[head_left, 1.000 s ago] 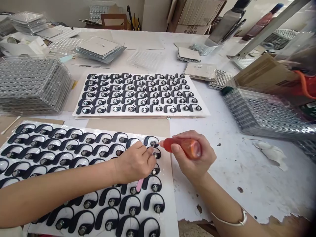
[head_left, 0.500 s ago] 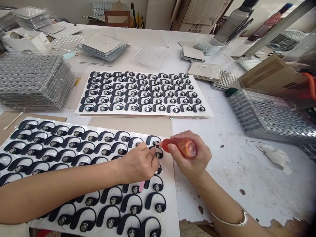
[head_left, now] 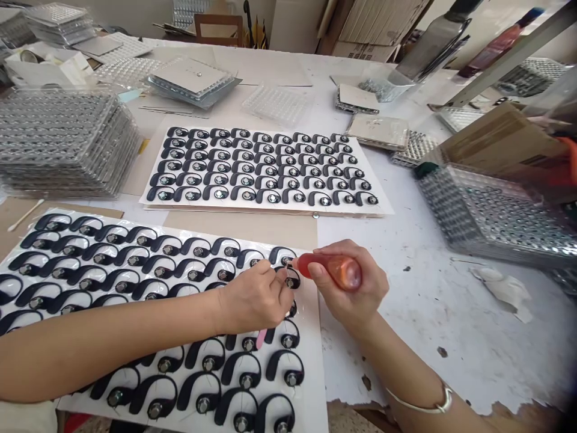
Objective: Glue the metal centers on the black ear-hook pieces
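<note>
My right hand (head_left: 367, 288) is wrapped round a small red-orange squeeze bottle (head_left: 331, 269), tilted so its tip points left. That tip meets or nearly meets a black hook-shaped piece with a shiny round centre (head_left: 283, 257) near the right edge of a white board (head_left: 311, 361). Beside the tip, my left hand (head_left: 256, 299) is closed, its fingers pinched together. A thin pink stick (head_left: 261, 338) pokes out below this hand; its other end is hidden by the fingers. Rows of similar black pieces lie on the board, some covered by my left forearm.
Behind lies a second white board (head_left: 383, 207) of black hook pieces. Stacked clear blister trays (head_left: 63, 138) stand at left, more shiny trays (head_left: 500, 210) at right. A cotton swab (head_left: 26, 215) lies far left, crumpled tissue (head_left: 505, 291) on the right.
The whole view has shifted slightly. Both hands stay at nearly the same spot on the board, with the squeeze bottle still in my right hand and its tip at the same piece.
</note>
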The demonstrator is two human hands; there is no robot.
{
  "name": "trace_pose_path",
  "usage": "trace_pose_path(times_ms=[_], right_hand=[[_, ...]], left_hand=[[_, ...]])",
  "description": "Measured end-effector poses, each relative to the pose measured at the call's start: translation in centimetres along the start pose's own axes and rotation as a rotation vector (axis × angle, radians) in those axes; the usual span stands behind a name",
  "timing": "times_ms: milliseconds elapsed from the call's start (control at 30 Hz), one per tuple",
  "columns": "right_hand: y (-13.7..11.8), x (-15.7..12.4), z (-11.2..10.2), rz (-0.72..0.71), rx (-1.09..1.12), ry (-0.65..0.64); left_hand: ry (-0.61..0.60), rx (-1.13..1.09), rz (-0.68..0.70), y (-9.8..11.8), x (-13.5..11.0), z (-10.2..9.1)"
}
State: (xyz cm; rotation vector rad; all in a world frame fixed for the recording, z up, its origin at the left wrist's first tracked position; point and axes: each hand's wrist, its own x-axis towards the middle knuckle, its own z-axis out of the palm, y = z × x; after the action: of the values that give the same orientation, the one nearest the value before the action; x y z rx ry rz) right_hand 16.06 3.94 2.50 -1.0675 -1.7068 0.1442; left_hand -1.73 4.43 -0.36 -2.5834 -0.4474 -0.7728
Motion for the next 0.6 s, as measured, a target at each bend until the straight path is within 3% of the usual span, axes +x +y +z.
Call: trace_pose_path(times_ms=[600], right_hand=[[0.64,-0.30,0.20,-0.045,-0.044,0.046]], left_hand=[[-0.034,-0.010,0.016,0.02,-0.13,-0.03]])
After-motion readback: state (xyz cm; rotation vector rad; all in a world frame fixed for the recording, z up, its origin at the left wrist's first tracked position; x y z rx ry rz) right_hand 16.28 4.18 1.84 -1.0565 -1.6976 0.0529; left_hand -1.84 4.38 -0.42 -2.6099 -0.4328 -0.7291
